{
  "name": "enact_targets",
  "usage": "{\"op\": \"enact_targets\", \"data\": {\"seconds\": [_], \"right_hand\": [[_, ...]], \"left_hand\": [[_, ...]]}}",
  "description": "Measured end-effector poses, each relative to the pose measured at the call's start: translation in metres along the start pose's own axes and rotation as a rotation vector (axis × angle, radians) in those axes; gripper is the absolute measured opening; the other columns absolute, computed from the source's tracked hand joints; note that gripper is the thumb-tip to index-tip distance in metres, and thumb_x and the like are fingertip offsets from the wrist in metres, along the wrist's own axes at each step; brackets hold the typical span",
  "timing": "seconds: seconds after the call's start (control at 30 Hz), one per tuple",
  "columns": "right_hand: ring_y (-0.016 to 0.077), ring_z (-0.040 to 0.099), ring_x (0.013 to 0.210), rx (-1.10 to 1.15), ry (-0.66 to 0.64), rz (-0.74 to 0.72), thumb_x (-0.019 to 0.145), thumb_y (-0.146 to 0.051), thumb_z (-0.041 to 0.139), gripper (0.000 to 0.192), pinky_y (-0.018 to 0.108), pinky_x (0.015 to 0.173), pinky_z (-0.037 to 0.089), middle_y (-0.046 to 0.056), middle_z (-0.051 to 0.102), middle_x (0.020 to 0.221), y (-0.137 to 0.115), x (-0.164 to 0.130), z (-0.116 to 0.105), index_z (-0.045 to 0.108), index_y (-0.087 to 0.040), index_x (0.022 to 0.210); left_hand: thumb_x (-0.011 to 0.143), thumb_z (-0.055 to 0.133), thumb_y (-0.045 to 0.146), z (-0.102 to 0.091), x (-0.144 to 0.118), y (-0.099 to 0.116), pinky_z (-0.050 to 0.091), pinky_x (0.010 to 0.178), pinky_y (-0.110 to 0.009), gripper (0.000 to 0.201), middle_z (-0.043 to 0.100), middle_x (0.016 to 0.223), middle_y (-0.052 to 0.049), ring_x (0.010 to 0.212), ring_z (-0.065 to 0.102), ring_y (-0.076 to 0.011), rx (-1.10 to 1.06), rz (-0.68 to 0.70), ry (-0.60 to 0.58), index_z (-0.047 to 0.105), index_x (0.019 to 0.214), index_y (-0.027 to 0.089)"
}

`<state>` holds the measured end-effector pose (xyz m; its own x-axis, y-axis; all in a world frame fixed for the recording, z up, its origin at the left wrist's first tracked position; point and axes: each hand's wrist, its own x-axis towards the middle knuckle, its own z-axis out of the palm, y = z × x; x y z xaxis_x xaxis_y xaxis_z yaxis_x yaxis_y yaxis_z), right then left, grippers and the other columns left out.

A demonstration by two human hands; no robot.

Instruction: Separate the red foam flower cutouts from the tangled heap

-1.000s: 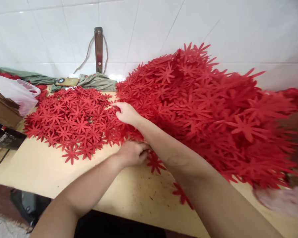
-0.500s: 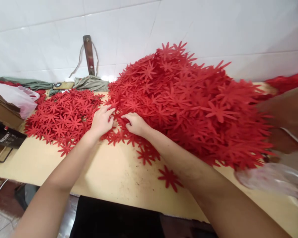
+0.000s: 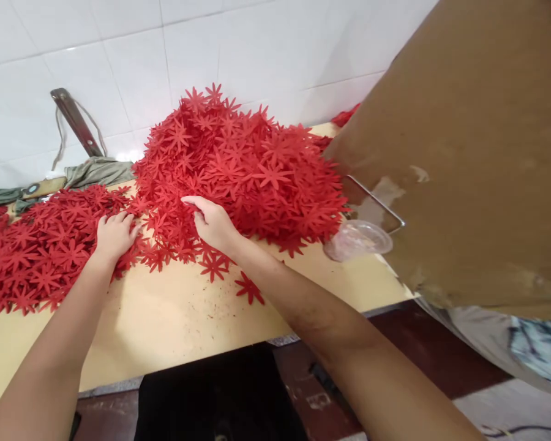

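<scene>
A tall heap of red felt-like flower cut-outs (image 3: pixel 257 177) rises against the wall. To its left lies a lower pile of the same red flower shapes (image 3: pixel 50 257). My left hand (image 3: pixel 114 236) rests at the right edge of the lower pile, palm down with fingers apart. At the left front of the tall heap, my right hand (image 3: pixel 215 225) touches the flowers with its index finger stretched out and thumb apart. No flower shows in its grasp; the undersides of both hands are hidden. A single red flower (image 3: pixel 249 288) lies near my right forearm.
The pale tabletop (image 3: pixel 165 324) ends close to my body. A large cardboard box (image 3: pixel 463 159) stands at the right, beside a clear plastic container (image 3: pixel 358 239). Behind the lower pile are a grey-green cloth (image 3: pixel 98 171) and a wooden-handled tool (image 3: pixel 76 119) leaning on the wall.
The view has swung right, bringing the cardboard box into sight. My hands have moved apart: the right one lies farther over the tall heap, the left one stays by the lower pile.
</scene>
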<state>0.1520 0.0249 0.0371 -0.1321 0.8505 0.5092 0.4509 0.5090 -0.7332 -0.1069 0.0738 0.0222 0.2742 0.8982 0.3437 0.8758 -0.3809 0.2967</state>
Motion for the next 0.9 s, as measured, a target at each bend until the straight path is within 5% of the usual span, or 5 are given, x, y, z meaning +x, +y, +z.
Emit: {"op": "enact_targets", "data": {"seconds": [0.27,0.43,0.57,0.73,0.9], "right_hand": [[0.0096,0.052,0.065,0.347,0.068,0.266,0.074,-0.021,0.053,0.009,0.025,0.068,0.047,-0.001,0.055,0.074,-0.006,-0.027,-0.015,0.053,-0.017,0.082],[0.0091,0.051,0.059,0.462,0.153,0.341,0.08,-0.03,0.052,0.013,0.024,0.066,0.044,-0.003,0.053,0.061,-0.016,-0.031,-0.017,0.053,-0.018,0.076],[0.0074,0.043,0.05,0.612,0.183,0.381,0.083,-0.041,0.052,0.029,0.022,0.056,0.04,-0.006,0.043,0.052,-0.019,-0.031,-0.006,0.044,-0.02,0.064],[0.0065,0.041,0.05,0.694,0.225,0.378,0.086,-0.042,0.048,0.034,0.02,0.053,0.038,-0.007,0.038,0.054,-0.036,-0.033,0.008,0.036,-0.021,0.061],[0.0101,0.055,0.065,0.513,0.279,0.293,0.09,-0.032,0.04,0.02,0.023,0.067,0.047,-0.001,0.057,0.071,-0.056,-0.048,0.022,0.048,-0.02,0.075]], "left_hand": [[0.079,0.059,0.03,-0.012,-0.025,0.002,0.002,0.112,-0.057,0.024,0.054,0.134,-0.005,0.131,0.04,-0.0301,-0.015,-0.018,0.032,0.063,0.098,0.016],[0.08,0.056,0.029,-0.02,-0.029,0.042,0.002,0.115,-0.052,0.026,0.057,0.131,-0.007,0.129,0.043,-0.0281,-0.096,0.036,0.119,0.066,0.102,0.018],[0.079,0.056,0.039,-0.013,-0.034,0.103,0.026,0.11,-0.044,0.03,0.066,0.116,-0.009,0.116,0.055,-0.0244,-0.556,-0.036,0.129,0.069,0.098,0.019],[0.083,0.048,0.048,0.01,-0.042,0.177,0.048,0.086,-0.029,0.038,0.07,0.084,-0.005,0.084,0.065,-0.0155,-1.484,-0.477,0.023,0.067,0.089,0.016],[0.087,0.043,0.038,0.018,-0.041,0.199,0.05,0.083,-0.023,0.032,0.064,0.069,-0.001,0.075,0.064,-0.0108,-1.72,-0.744,0.289,0.064,0.077,0.016]]}}
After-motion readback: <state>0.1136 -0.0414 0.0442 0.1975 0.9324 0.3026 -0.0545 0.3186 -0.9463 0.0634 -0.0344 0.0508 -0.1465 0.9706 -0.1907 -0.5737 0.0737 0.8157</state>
